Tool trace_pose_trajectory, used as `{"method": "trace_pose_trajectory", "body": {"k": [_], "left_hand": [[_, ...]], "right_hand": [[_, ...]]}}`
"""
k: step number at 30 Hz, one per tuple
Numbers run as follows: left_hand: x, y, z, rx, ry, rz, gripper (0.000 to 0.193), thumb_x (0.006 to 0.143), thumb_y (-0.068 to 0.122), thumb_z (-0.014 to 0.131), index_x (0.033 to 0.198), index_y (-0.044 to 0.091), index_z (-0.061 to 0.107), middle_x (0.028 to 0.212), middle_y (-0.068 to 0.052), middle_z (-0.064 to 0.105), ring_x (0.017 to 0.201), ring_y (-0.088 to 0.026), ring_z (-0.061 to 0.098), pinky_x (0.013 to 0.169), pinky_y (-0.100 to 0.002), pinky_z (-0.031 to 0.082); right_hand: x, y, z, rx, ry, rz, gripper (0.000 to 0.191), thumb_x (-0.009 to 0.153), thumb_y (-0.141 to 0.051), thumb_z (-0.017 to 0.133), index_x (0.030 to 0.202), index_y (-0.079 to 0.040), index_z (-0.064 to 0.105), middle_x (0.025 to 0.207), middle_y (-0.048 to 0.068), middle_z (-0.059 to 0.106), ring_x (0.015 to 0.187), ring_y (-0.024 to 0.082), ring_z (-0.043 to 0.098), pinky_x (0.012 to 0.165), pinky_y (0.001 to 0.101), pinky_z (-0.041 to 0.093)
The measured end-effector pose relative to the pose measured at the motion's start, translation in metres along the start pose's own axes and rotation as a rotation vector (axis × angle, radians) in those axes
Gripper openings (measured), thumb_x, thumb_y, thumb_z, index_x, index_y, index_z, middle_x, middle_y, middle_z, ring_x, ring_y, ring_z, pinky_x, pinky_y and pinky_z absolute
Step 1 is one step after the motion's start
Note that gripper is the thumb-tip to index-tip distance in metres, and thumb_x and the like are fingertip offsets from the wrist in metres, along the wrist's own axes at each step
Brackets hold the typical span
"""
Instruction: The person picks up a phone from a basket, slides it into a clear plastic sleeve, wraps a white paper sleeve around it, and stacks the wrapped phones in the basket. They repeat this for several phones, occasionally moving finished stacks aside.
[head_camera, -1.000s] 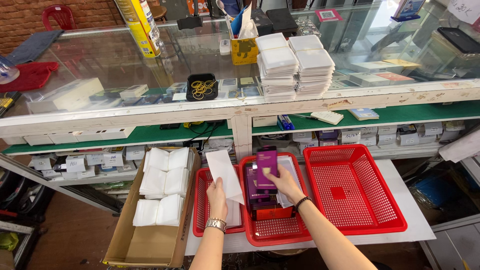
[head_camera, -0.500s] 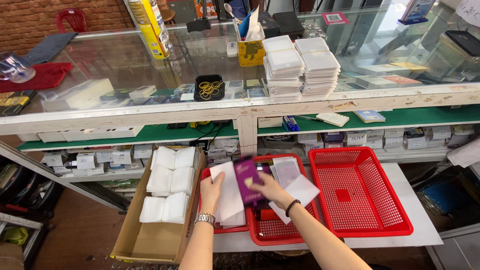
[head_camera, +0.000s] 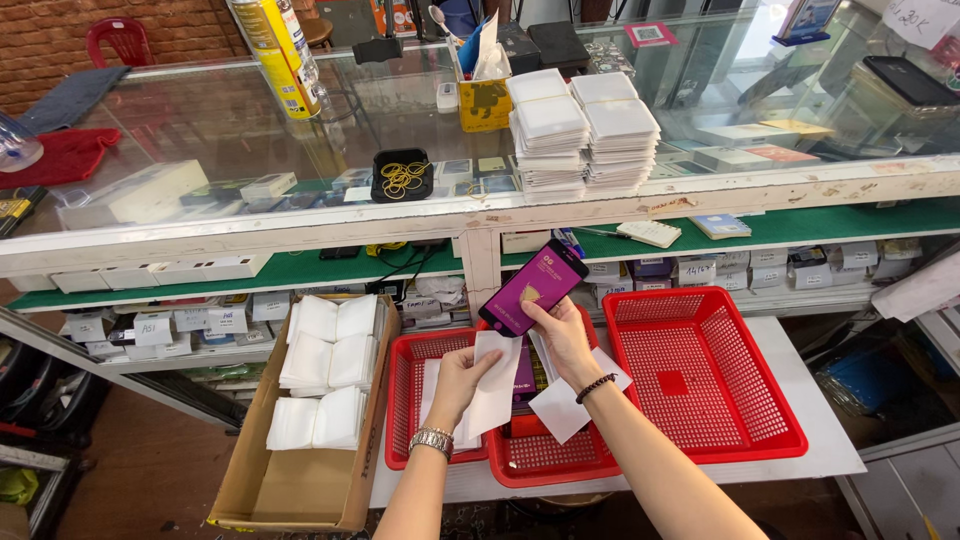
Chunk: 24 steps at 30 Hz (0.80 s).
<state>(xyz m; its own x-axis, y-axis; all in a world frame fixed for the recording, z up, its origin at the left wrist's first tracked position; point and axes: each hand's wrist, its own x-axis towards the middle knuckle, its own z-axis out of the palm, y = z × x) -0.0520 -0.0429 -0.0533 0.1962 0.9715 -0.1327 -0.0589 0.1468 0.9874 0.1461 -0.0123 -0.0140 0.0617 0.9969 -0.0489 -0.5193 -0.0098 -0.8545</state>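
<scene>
My right hand (head_camera: 563, 335) holds up a flat purple card-like item with a dark edge (head_camera: 533, 287), raised above the middle red basket (head_camera: 545, 455). A white paper sleeve (head_camera: 570, 405) hangs under that hand. My left hand (head_camera: 457, 383), with a metal watch on the wrist, grips another white sleeve (head_camera: 493, 385) over the seam between the left red basket (head_camera: 405, 400) and the middle one. More purple items lie in the middle basket, mostly hidden by my hands.
A cardboard box (head_camera: 290, 480) with stacked white sleeves (head_camera: 325, 375) stands at the left. A larger red basket (head_camera: 700, 385) sits at the right on the white table. Behind is a glass counter (head_camera: 250, 120) with stacks of white packets (head_camera: 583, 130), a yellow can and a black dish.
My right hand has lifted the purple item out of the middle basket and raised it upward. My left hand still holds a white sleeve, now lower and nearer the right hand.
</scene>
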Motion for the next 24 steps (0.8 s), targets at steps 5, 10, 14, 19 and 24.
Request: {"method": "trace_pose_trajectory", "body": {"k": [5, 10, 14, 19, 24], "left_hand": [[-0.002, 0.002, -0.003, -0.092, -0.03, -0.108, 0.029, 0.093, 0.03, 0.072, 0.097, 0.002, 0.078, 0.083, -0.006, 0.079, 0.067, -0.009, 0.07, 0.061, -0.025, 0.056], [0.0, 0.001, -0.008, -0.22, -0.14, -0.157, 0.033, 0.094, 0.032, 0.072, 0.099, 0.0, 0.076, 0.089, -0.008, 0.079, 0.072, -0.01, 0.073, 0.066, -0.025, 0.059], [0.003, 0.001, -0.01, -0.25, -0.207, -0.214, 0.031, 0.093, 0.03, 0.073, 0.1, 0.0, 0.075, 0.092, -0.01, 0.079, 0.075, -0.012, 0.074, 0.067, -0.028, 0.06], [0.007, 0.008, -0.004, -0.207, -0.252, -0.218, 0.032, 0.094, 0.029, 0.074, 0.101, -0.002, 0.076, 0.095, -0.012, 0.079, 0.077, -0.013, 0.074, 0.068, -0.028, 0.06], [0.017, 0.017, 0.01, -0.207, -0.219, -0.237, 0.033, 0.091, 0.029, 0.074, 0.103, -0.003, 0.075, 0.095, -0.012, 0.079, 0.076, -0.014, 0.076, 0.066, -0.029, 0.062]], "right_hand": [[0.001, -0.003, -0.008, -0.092, 0.0, 0.019, 0.032, 0.091, -0.01, 0.072, 0.12, -0.003, 0.061, 0.115, 0.009, 0.073, 0.104, 0.018, 0.071, 0.095, 0.0336, 0.058], [0.005, -0.018, -0.008, -0.279, -0.13, 0.178, 0.037, 0.09, -0.012, 0.073, 0.125, -0.006, 0.062, 0.118, 0.005, 0.073, 0.109, 0.016, 0.069, 0.098, 0.0331, 0.056], [0.008, -0.04, -0.005, -0.564, -0.313, 0.297, 0.04, 0.09, -0.013, 0.076, 0.127, -0.001, 0.066, 0.119, 0.007, 0.074, 0.11, 0.017, 0.069, 0.098, 0.0326, 0.055], [0.024, -0.061, 0.001, -0.436, -0.168, 0.067, 0.046, 0.089, -0.014, 0.068, 0.133, -0.014, 0.053, 0.116, 0.004, 0.071, 0.104, 0.013, 0.069, 0.088, 0.0313, 0.059], [0.019, -0.057, -0.011, -0.88, -0.277, -0.213, 0.033, 0.106, -0.016, 0.062, 0.138, -0.008, 0.067, 0.118, 0.009, 0.078, 0.101, 0.016, 0.069, 0.085, 0.0296, 0.059]]}}
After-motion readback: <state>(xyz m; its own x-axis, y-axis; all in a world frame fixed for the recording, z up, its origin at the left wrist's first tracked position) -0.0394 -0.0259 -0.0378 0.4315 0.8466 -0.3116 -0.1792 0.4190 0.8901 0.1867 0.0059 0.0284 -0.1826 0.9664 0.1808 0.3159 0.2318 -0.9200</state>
